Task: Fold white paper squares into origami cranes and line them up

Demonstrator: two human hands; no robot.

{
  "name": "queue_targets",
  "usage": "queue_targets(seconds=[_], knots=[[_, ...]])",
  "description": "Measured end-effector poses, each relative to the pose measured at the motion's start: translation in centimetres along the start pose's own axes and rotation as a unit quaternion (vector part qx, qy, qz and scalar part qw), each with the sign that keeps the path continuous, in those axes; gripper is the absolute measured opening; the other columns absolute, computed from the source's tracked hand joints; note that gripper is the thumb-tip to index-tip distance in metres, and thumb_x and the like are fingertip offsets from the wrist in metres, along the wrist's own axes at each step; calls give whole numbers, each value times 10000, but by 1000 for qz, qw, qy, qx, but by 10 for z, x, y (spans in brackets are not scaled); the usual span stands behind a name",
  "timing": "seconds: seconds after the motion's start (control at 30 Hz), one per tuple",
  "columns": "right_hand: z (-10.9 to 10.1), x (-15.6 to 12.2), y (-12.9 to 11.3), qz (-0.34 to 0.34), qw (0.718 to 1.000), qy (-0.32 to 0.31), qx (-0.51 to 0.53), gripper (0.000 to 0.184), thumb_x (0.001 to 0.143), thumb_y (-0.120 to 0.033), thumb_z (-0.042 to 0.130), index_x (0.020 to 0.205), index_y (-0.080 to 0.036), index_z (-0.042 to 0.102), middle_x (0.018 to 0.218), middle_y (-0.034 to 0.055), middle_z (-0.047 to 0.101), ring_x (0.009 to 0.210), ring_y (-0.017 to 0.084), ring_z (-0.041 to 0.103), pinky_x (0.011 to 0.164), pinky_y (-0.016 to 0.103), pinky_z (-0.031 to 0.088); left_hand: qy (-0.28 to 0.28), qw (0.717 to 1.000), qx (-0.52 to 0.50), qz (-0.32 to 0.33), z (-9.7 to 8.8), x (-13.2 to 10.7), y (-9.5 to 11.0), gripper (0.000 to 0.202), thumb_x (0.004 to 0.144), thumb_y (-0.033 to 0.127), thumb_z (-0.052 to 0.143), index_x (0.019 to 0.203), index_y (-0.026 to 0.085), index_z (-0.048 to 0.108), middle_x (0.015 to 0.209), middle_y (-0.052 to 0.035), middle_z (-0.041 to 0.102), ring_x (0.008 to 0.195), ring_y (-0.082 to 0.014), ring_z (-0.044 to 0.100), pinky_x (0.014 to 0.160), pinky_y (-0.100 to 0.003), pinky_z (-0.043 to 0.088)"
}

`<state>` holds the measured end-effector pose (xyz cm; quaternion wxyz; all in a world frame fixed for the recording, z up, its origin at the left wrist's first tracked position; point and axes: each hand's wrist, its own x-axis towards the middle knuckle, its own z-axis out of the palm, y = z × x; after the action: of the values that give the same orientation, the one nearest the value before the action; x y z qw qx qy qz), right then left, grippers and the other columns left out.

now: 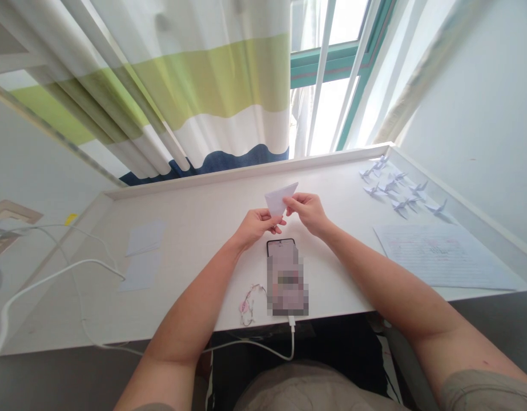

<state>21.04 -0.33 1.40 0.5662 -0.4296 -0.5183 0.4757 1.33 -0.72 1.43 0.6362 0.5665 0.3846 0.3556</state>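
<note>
A white paper folded into a triangle (279, 200) is held above the white desk (203, 228). My left hand (258, 225) pinches its lower corner. My right hand (306, 211) pinches its right edge. Both hands are closed on the paper, side by side, just beyond a phone (286, 277) that lies flat on the desk with a cable plugged into its near end.
Several folded paper cranes (395, 188) lie at the far right of the desk. A lined sheet (438, 254) lies right. Two white paper squares (143, 254) lie left. A small beaded bracelet (248, 299) sits beside the phone. White cables (53, 274) run along the left.
</note>
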Motion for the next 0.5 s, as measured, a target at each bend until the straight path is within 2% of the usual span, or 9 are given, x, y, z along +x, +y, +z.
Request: queue_targets(seconds=[0.23,0.37,0.5], knots=[[-3,2,1,-3,1000,5,0,597,703,-793,879,622,-227,709,604,23,677,588,167,621,628,337,547,-33,999,22,-18,-3,-2,-2,478,759,547,960,858,110,791,901,-156,831,717,-173,732,726,-326,574],[-7,7,2,-17,999,43,19,636,735,-863,807,685,-234,719,603,16,672,596,169,630,666,347,572,-29,999,33,-11,-2,-1,-3,451,758,533,956,852,119,802,877,-143,830,702,-167,718,714,-317,570],[-10,11,2,-27,997,68,34,611,712,-842,841,753,-237,763,643,18,701,632,179,653,680,353,588,-32,998,45,-9,-2,-1,-3,435,778,537,938,839,128,804,882,-140,831,691,-163,710,696,-312,563]])
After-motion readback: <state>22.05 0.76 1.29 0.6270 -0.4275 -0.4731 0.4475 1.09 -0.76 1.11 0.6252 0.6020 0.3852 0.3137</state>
